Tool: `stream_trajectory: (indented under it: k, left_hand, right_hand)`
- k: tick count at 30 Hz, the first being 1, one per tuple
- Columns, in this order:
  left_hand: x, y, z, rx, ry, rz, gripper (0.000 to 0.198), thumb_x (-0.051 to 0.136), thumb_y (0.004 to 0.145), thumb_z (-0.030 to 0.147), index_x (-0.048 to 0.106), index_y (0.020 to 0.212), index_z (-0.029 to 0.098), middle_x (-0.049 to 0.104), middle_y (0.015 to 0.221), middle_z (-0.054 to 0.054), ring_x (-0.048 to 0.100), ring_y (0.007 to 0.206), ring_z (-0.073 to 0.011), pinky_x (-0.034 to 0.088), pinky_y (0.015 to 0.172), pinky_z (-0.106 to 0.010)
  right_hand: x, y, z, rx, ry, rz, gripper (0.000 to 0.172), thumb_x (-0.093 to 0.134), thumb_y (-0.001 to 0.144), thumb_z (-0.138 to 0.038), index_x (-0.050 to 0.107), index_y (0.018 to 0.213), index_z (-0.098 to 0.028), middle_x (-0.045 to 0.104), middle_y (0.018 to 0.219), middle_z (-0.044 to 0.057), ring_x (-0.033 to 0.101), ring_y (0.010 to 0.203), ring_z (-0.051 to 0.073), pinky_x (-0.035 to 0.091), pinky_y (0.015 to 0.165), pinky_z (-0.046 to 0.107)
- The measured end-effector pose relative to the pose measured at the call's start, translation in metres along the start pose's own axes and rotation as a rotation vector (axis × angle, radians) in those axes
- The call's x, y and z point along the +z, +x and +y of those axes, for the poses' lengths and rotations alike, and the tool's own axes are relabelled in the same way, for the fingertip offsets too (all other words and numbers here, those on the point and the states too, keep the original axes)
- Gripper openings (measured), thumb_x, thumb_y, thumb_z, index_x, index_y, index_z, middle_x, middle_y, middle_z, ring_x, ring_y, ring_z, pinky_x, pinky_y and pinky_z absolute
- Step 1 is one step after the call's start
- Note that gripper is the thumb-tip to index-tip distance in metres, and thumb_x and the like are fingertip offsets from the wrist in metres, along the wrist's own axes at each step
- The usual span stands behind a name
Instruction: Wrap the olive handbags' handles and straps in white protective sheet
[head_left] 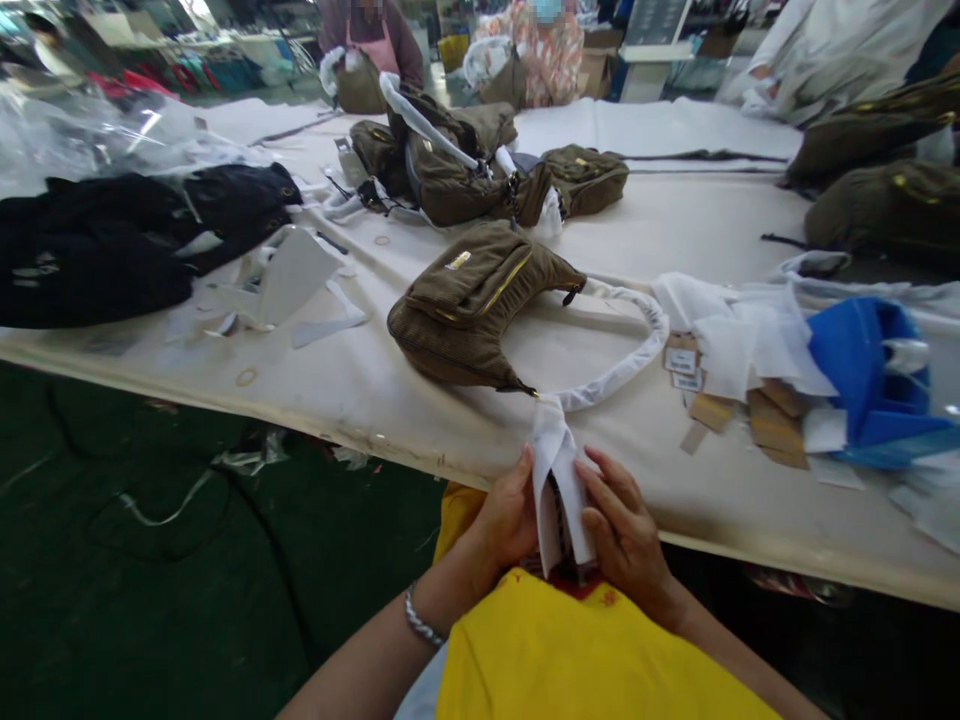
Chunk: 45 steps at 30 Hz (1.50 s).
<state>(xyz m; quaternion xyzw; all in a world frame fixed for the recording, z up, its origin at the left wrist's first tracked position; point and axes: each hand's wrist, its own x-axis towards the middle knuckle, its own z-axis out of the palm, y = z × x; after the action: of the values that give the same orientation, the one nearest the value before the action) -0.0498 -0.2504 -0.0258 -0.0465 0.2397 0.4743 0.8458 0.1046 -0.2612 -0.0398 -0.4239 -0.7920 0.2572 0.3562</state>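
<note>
A white paper wrap (559, 460) hangs over the table's front edge, folded round a dark strap or chain that shows through its slit. My left hand (511, 512) holds the wrap's left side, fingers closed against it. On the other side, my right hand (626, 530) presses the paper with bent fingers. Just beyond, a brown-olive handbag (457, 310) with gold zips lies on the table. Its shoulder strap (626, 350), covered in white wrapping, loops to the right. The paper wrap meets the bag's near corner. The lower end of the strap inside the paper is hard to make out.
Brown tags (778, 425), white paper sheets (739, 325) and a blue plastic holder (870, 375) lie at right. Black bags (97, 250) occupy the left. More olive bags (457, 165) are piled behind. Across the pale table (360, 390), several people work.
</note>
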Motion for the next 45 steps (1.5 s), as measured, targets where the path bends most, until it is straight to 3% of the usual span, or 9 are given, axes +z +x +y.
stream_trajectory:
  k: [3, 9, 17, 24, 30, 33, 35, 41, 45]
  left_hand:
    - [-0.003, 0.0, -0.006, -0.07, -0.009, -0.095, 0.056, 0.042, 0.079, 0.055, 0.055, 0.104, 0.006, 0.061, 0.097, -0.015, 0.056, 0.094, -0.0236, 0.041, 0.086, -0.033]
    - [-0.012, 0.001, -0.016, -0.058, 0.008, -0.153, 0.054, 0.036, 0.083, 0.053, 0.055, 0.104, 0.007, 0.059, 0.101, -0.014, 0.056, 0.094, -0.0205, 0.043, 0.083, -0.028]
    - [-0.011, 0.002, -0.03, 0.231, 0.261, -0.01, 0.042, 0.052, 0.077, 0.046, 0.06, 0.091, 0.008, 0.063, 0.09, -0.014, 0.059, 0.085, -0.0236, 0.046, 0.077, -0.032]
    - [-0.005, 0.003, -0.033, 0.317, 0.406, 0.198, 0.022, 0.06, 0.074, 0.034, 0.059, 0.084, 0.014, 0.065, 0.077, -0.006, 0.061, 0.077, -0.0203, 0.047, 0.068, -0.027]
    - [0.0, 0.004, -0.029, 0.257, 0.374, 0.243, 0.019, 0.063, 0.07, 0.029, 0.058, 0.082, 0.015, 0.063, 0.069, -0.003, 0.06, 0.065, -0.017, 0.046, 0.061, -0.025]
    - [0.001, 0.002, -0.027, 0.261, 0.423, 0.3, 0.021, 0.065, 0.067, 0.03, 0.059, 0.079, 0.013, 0.063, 0.068, -0.004, 0.057, 0.058, -0.0137, 0.045, 0.056, -0.023]
    - [0.003, 0.0, -0.027, 0.266, 0.469, 0.363, 0.023, 0.066, 0.066, 0.029, 0.059, 0.079, 0.012, 0.063, 0.071, -0.005, 0.056, 0.057, -0.0122, 0.045, 0.055, -0.022]
    - [0.005, 0.002, -0.023, 0.246, 0.594, 0.435, 0.021, 0.065, 0.069, 0.026, 0.06, 0.081, 0.009, 0.064, 0.073, -0.006, 0.055, 0.057, -0.0104, 0.046, 0.054, -0.019]
    - [0.006, 0.005, -0.02, 0.213, 0.637, 0.464, 0.02, 0.065, 0.069, 0.023, 0.06, 0.084, 0.01, 0.065, 0.075, -0.006, 0.057, 0.061, -0.0115, 0.047, 0.056, -0.019]
  right_hand:
    - [0.003, 0.001, 0.002, -0.127, -0.143, -0.028, 0.047, 0.045, 0.083, -0.021, 0.038, 0.13, -0.022, 0.028, 0.137, 0.01, 0.026, 0.124, 0.029, 0.032, 0.099, 0.049]
    - [0.004, -0.001, 0.005, -0.158, -0.273, -0.032, 0.043, 0.048, 0.081, -0.025, 0.046, 0.124, -0.024, 0.025, 0.138, 0.009, 0.025, 0.124, 0.031, 0.036, 0.096, 0.05]
    - [0.002, -0.004, 0.008, -0.164, -0.293, -0.021, 0.039, 0.048, 0.081, -0.024, 0.052, 0.12, -0.024, 0.021, 0.14, 0.009, 0.024, 0.124, 0.033, 0.036, 0.096, 0.051]
    - [0.0, -0.004, 0.007, -0.208, -0.291, -0.064, 0.042, 0.046, 0.082, -0.021, 0.048, 0.123, -0.018, 0.017, 0.14, 0.013, 0.019, 0.126, 0.034, 0.035, 0.096, 0.051]
    - [-0.01, -0.008, 0.001, -0.251, -0.208, -0.169, 0.036, 0.051, 0.08, -0.029, 0.054, 0.116, -0.023, 0.014, 0.143, 0.008, 0.016, 0.128, 0.034, 0.036, 0.096, 0.05]
    - [-0.034, -0.012, 0.002, -0.219, -0.123, -0.124, 0.028, 0.052, 0.08, -0.025, 0.06, 0.107, -0.028, 0.023, 0.141, 0.005, 0.024, 0.126, 0.03, 0.039, 0.094, 0.047]
    - [-0.062, -0.012, 0.013, -0.101, -0.138, 0.056, 0.025, 0.05, 0.08, -0.021, 0.061, 0.103, -0.027, 0.035, 0.134, 0.006, 0.037, 0.119, 0.026, 0.042, 0.091, 0.044]
    - [-0.191, 0.011, 0.085, 0.402, -0.568, 0.708, 0.024, 0.051, 0.077, -0.032, 0.065, 0.087, -0.015, 0.059, 0.104, 0.011, 0.051, 0.103, 0.022, 0.037, 0.094, 0.038]
    - [-0.257, 0.03, 0.133, 0.664, -0.617, 0.799, 0.029, 0.053, 0.071, -0.029, 0.063, 0.088, -0.008, 0.062, 0.088, 0.015, 0.055, 0.09, 0.027, 0.04, 0.082, 0.042]
